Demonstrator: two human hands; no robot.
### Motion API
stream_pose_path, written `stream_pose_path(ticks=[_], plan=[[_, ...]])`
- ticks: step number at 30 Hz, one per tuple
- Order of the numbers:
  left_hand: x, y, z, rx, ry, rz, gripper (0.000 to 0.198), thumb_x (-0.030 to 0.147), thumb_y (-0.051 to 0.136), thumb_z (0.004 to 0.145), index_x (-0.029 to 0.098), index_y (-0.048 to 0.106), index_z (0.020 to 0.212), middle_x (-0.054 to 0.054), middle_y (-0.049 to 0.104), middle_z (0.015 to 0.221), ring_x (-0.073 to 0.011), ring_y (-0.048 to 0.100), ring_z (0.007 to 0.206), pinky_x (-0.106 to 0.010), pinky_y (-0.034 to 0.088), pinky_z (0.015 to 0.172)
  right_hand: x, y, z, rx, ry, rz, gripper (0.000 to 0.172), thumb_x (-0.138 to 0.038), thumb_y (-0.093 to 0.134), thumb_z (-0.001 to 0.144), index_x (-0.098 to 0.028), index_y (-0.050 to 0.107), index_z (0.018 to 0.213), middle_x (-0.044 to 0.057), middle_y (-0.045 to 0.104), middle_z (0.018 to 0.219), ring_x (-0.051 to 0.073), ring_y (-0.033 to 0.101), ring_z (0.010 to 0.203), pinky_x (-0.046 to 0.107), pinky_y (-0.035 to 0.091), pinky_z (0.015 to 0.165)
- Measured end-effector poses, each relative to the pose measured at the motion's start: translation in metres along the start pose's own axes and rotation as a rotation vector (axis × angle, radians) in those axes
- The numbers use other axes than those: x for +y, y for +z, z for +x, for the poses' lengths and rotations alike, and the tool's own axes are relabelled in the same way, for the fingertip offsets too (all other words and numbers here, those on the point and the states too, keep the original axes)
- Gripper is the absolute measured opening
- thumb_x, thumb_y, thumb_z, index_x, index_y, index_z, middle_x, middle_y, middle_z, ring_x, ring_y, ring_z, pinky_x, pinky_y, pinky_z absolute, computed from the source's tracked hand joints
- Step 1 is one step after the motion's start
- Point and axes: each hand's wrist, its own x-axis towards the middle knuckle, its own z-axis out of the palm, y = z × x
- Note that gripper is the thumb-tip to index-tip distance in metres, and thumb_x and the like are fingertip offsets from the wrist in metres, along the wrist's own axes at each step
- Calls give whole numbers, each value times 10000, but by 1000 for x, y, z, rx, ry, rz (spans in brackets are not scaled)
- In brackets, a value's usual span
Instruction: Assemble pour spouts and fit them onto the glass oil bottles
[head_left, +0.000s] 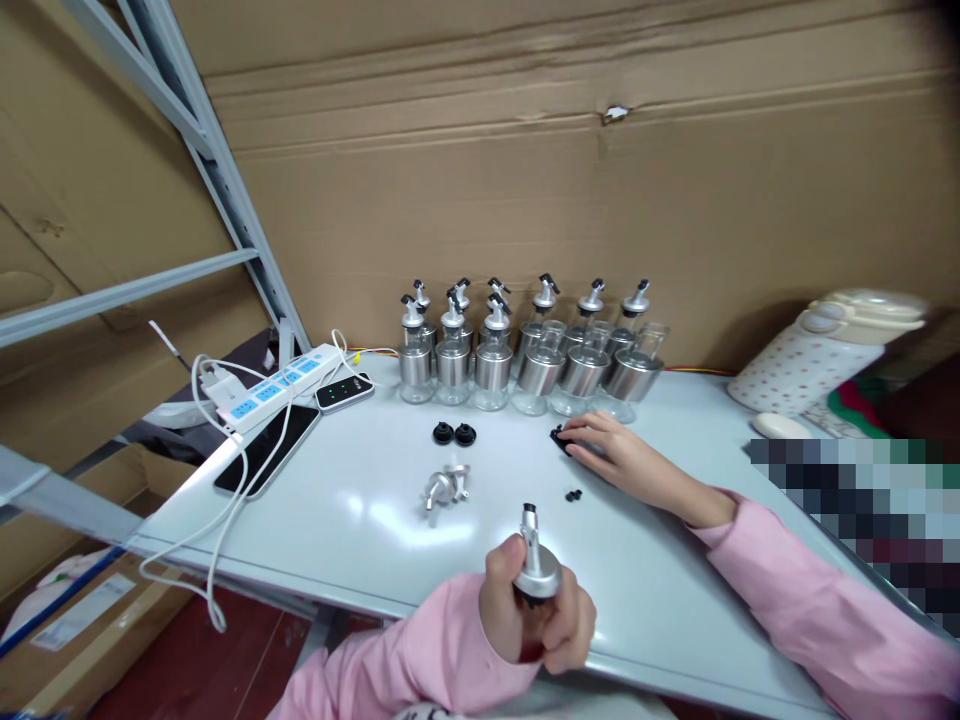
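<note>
My left hand (536,620) is near the table's front edge, fingers wrapped round a silver pour spout (538,572) with a black tip, held upright. Farther off, my right hand (607,455) reaches to the tabletop, its fingertips closed on a small black plastic part (559,437); the fingers partly cover it. Two tiny black pieces (574,495) lie just below that hand. Loose silver spout tops (448,486) sit left of centre, and two round black stoppers (454,433) are behind them. At the back stand several glass-and-steel bottles (493,370), most with spouts fitted; the three at front right have bare necks.
A power strip (277,388) with white cables, a phone (268,452) and a small device with green lights (344,392) occupy the left side. At right are a dotted flask (817,345) and a white oval object (780,428). Cardboard (525,180) walls the back.
</note>
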Motion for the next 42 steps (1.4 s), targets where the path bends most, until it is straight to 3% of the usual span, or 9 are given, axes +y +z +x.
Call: stream_pose_path(ticks=[15, 27, 42], plan=[[0, 0, -1, -52, 30, 10, 600, 571, 254, 855, 184, 323, 401, 39, 295, 277, -39, 229, 236, -198, 168, 276, 1, 5, 2, -1, -12, -42, 338, -361, 374, 914, -175, 583, 1103, 118, 561, 1061, 248, 518, 994, 414, 461, 865], [-1, -3, -3, 50, -53, 21, 617, 634, 314, 790, 195, 330, 357, 26, 305, 253, -41, 227, 215, -220, 157, 270, -1, 7, 6, 12, -66, -74, 306, -314, 398, 908, -167, 577, 1107, 123, 556, 1058, 239, 522, 970, 414, 463, 857], [1, 0, 0, -32, 7, 9, 608, 588, 283, 838, 184, 328, 385, 35, 302, 264, -39, 228, 221, -205, 163, 264, -2, 7, 5, 1, -28, -40, 310, -309, 366, 922, -155, 585, 1078, 119, 580, 1074, 234, 536, 998, 407, 466, 880]])
